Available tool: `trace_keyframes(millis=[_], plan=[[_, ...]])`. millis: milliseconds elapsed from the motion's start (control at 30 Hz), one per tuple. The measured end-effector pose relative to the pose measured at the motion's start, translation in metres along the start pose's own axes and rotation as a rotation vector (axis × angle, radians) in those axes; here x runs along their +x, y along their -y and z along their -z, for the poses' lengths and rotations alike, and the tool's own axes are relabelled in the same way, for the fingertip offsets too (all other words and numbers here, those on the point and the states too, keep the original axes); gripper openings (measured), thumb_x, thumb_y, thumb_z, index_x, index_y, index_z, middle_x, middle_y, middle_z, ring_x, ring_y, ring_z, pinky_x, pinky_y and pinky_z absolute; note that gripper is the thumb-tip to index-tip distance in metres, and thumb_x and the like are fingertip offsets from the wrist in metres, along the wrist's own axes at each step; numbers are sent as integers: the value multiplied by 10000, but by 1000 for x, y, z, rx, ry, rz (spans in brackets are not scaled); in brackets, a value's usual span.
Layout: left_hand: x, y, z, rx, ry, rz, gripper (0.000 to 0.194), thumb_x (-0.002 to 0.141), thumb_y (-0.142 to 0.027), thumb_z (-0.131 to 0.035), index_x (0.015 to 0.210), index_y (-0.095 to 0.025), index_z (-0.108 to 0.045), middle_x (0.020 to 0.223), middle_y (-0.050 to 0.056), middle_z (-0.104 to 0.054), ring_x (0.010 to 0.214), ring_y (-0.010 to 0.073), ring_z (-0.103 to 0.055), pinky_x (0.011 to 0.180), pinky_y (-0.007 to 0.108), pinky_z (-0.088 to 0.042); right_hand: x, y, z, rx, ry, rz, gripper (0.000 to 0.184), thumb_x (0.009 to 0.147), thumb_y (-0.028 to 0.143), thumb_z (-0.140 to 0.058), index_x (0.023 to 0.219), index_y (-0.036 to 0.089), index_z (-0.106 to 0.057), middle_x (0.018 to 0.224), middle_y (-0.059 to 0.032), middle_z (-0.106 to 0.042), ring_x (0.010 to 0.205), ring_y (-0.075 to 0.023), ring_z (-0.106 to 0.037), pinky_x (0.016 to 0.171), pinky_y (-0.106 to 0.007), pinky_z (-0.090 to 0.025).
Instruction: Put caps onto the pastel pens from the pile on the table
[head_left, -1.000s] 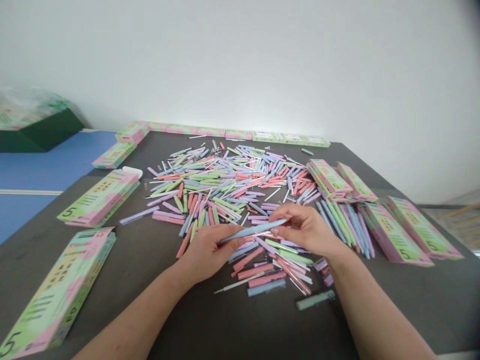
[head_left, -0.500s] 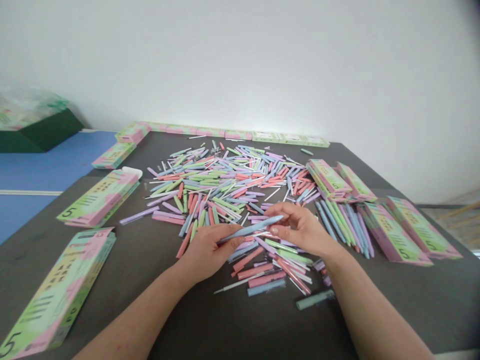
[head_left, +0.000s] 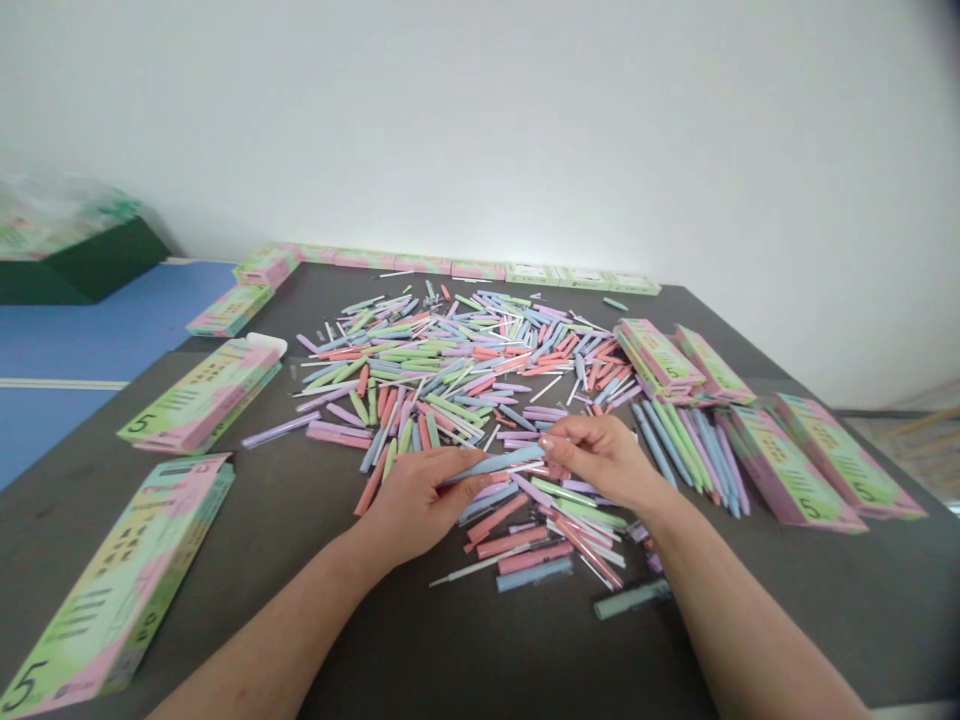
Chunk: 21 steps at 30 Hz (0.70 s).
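A light blue pen (head_left: 499, 464) is held level between both hands, just above a big loose pile of pastel pens (head_left: 450, 370) on a dark table (head_left: 450, 650). My left hand (head_left: 420, 500) pinches the pen's left end. My right hand (head_left: 600, 455) has its fingers closed round the right end. Pink, green, purple and blue pen parts and thin white refills lie under and around the hands.
Flat green-and-pink boxes lie at the left (head_left: 199, 395) (head_left: 112, 590), along the far edge (head_left: 465, 268) and at the right (head_left: 817, 455). A row of sorted pens (head_left: 690, 440) sits by the right boxes. A green cap piece (head_left: 630, 598) lies near my right forearm.
My right hand has slid left along the blue pen, so less of its right end shows. The left hand has stayed almost still.
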<state>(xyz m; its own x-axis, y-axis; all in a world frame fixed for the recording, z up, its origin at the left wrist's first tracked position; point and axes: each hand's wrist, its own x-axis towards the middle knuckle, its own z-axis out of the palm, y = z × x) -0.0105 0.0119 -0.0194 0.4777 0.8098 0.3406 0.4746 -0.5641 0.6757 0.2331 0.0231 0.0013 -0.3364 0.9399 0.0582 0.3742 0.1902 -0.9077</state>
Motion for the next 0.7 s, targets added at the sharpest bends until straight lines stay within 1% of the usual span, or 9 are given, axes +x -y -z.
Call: trace_keyframes(millis=[67,133,200,233,300,367,433,533,700], plan=[[0,0,1,-1,12,3,237,915,-295,-553,1024,-152,-707,863,61,-738,714,147,-666,646,228,-476,0,0,1,-8,13,10,422,883,476,-559,625,148,-622,518,-12,-574,478,-98,-481,457,-222,-358],[0,1,1,-10,20,16,242,917,-302,-549,1020,-150,-707,864,61,-735,716,146,-661,649,228,-474,-1,1,2,39,36,24,383,877,479,-566,713,147,-661,563,-18,-600,505,-107,-511,479,-226,-399],[0,1,2,-25,30,38,252,919,-311,-546,1026,-150,-706,872,59,-733,724,145,-659,655,228,-475,-1,2,2,101,39,47,314,826,457,-646,900,156,-693,713,-41,-665,584,-126,-572,526,-236,-454],[0,1,2,-31,34,47,254,919,-313,-546,1033,-150,-704,873,55,-732,725,144,-657,656,226,-474,-2,2,2,118,27,63,322,793,432,-691,976,168,-689,810,-55,-686,639,-139,-603,556,-242,-478],[1,0,2,-30,42,55,248,920,-307,-545,1037,-153,-701,854,43,-725,714,137,-648,647,222,-465,-2,2,0,100,-12,86,327,752,375,-742,1017,191,-693,921,-66,-694,721,-157,-631,595,-247,-497],[1,-2,2,-15,44,41,231,919,-291,-546,1028,-155,-698,827,32,-715,697,128,-637,634,217,-451,-2,1,-2,52,-38,88,250,762,347,-736,956,189,-718,882,-60,-697,715,-153,-627,593,-243,-487],[1,-2,2,4,35,14,214,920,-279,-547,1008,-156,-697,793,26,-700,675,122,-622,620,215,-437,-1,0,-4,46,-42,67,228,776,358,-721,911,174,-729,782,-49,-691,647,-138,-606,554,-237,-464],[1,-2,2,28,8,-32,208,922,-280,-544,1000,-160,-696,737,23,-675,644,120,-602,600,217,-428,0,0,-7,125,-27,6,285,765,416,-720,863,149,-717,656,-32,-668,534,-122,-572,493,-234,-441],[-1,1,0,62,-34,-77,220,920,-278,-549,1046,-169,-692,760,43,-680,662,132,-617,613,223,-450,0,2,-12,139,6,-85,395,805,518,-646,638,160,-648,482,-9,-602,402,-100,-510,403,-216,-367]])
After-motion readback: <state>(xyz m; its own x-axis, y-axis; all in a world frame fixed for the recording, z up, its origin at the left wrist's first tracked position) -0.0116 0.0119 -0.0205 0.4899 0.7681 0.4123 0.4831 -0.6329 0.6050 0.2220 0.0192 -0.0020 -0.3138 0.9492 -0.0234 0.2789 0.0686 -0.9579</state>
